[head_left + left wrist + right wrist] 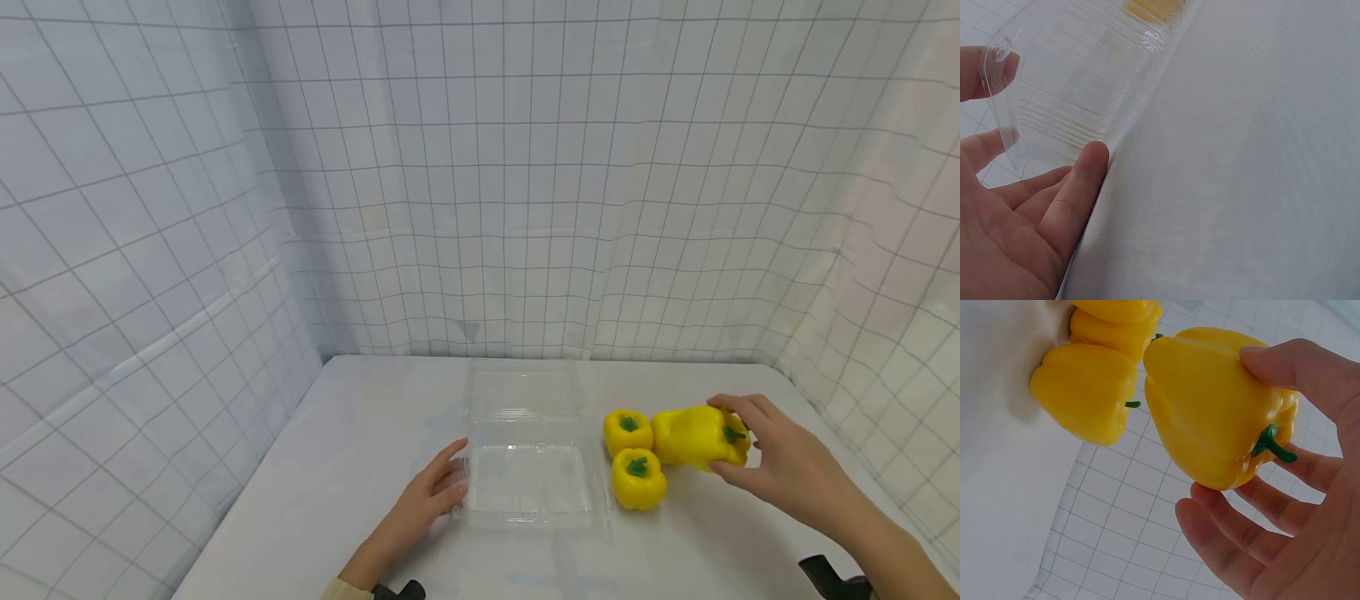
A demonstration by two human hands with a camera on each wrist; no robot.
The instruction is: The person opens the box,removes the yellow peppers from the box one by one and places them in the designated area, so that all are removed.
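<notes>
At the right of the head view my right hand (787, 467) grips a yellow bell pepper (693, 435), thumb on one side and fingers on the other. The right wrist view shows this held pepper (1207, 406) lifted, its green stem turned toward the palm. Several more yellow bell peppers (638, 481) stand close together just left of it. In the middle lies a clear plastic clamshell container (528, 512), its lid (522, 392) folded back away from me. My left hand (423, 500) holds the container's left edge, fingertips at its rim (1013, 125) and one finger against its lower side.
The white table (360, 433) carries the container and the peppers. White grid-patterned cloth (502, 192) hangs behind the table and along both sides. Dark straps (832, 577) are around my wrists.
</notes>
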